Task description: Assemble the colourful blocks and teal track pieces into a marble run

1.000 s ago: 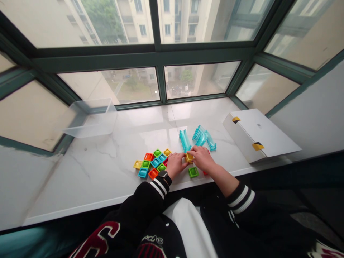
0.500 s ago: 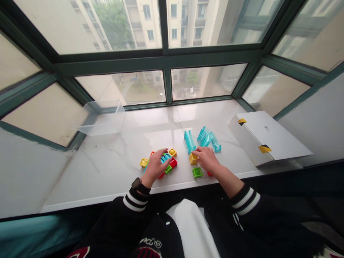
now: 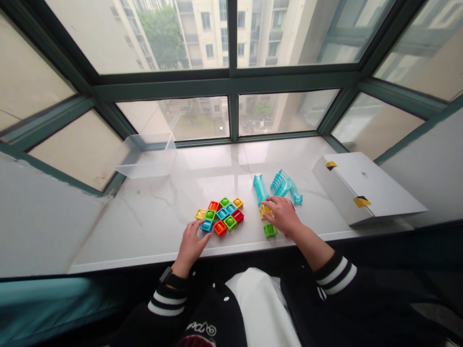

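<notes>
My left hand (image 3: 191,246) is at the near left edge of a cluster of coloured blocks. Its thumb and fingers are apart around the near side of a blue block (image 3: 206,225), with no clear grip on it. Tight in the same cluster are an orange block (image 3: 219,228), a red block (image 3: 238,216) and several green, blue and yellow ones. To the right, my right hand (image 3: 284,214) has its fingertips on a yellow block (image 3: 265,212), partly covered by them. A green block (image 3: 270,230) lies just nearer to me. Something red peeks out behind the right hand.
Clear turquoise track pieces, one straight (image 3: 260,189) and one curved (image 3: 280,183), lie beyond the right hand. A transparent bin (image 3: 148,168) stands at the back left, a white box (image 3: 372,188) at the right. Window frames border the marble sill (image 3: 144,236).
My left hand has drawn back from above the cluster to its near left side, uncovering the blocks. The right hand stays at the yellow block. The view has shifted slightly.
</notes>
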Demonstrator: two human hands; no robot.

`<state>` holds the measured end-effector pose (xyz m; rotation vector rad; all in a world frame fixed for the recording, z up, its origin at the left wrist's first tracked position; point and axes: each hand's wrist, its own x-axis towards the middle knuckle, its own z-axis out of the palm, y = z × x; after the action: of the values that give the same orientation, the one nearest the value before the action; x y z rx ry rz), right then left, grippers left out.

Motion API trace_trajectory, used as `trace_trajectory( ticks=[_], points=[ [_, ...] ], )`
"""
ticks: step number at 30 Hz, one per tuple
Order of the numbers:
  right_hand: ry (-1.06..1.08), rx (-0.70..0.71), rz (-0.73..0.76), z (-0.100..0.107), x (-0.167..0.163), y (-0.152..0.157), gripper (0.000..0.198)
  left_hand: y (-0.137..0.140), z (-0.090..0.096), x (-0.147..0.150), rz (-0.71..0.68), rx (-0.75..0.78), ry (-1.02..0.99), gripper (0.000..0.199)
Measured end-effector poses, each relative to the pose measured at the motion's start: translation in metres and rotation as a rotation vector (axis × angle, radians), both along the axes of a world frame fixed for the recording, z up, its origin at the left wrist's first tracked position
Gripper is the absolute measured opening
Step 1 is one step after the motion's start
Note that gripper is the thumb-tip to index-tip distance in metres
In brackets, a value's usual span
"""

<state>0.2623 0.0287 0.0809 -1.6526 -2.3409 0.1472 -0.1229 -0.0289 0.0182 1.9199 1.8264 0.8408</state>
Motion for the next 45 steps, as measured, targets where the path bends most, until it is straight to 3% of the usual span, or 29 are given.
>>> trace_trajectory(
  ticks=[4, 7, 13, 16, 24, 33, 39, 45],
  points=[
    [0.194, 0.100, 0.176, 0.002, -0.021, -0.015, 0.027, 0.002, -0.011, 0.007, 0.002, -0.001, -0.036, 0.040],
    [0.291, 0.140, 0.317, 0.001, -0.036, -0.024, 0.028, 0.005, -0.016, 0.010, 0.002, -0.006, -0.017, 0.042],
    [0.312, 0.032, 0.423, -0.010, -0.055, -0.027, 0.029, 0.011, -0.022, 0.011, 0.003, -0.038, 0.067, 0.044],
    [0.263, -0.063, 0.437, -0.021, -0.063, -0.029, 0.030, 0.012, -0.023, 0.012, -0.005, -0.034, 0.098, 0.044],
    [0.089, -0.212, 0.428, -0.045, -0.097, -0.035, 0.068, 0.012, -0.022, 0.012, -0.039, -0.002, 0.179, 0.044],
    [0.050, -0.229, 0.409, -0.056, -0.107, -0.038, 0.069, 0.009, -0.016, 0.014, -0.056, -0.026, 0.238, 0.047],
    [0.059, -0.242, 0.403, -0.061, -0.105, -0.038, 0.071, 0.006, -0.016, 0.015, -0.081, -0.153, 0.232, 0.065],
    [0.071, -0.246, 0.392, -0.063, -0.105, -0.038, 0.071, 0.009, -0.009, 0.010, -0.082, -0.249, 0.236, 0.071]
  ],
)
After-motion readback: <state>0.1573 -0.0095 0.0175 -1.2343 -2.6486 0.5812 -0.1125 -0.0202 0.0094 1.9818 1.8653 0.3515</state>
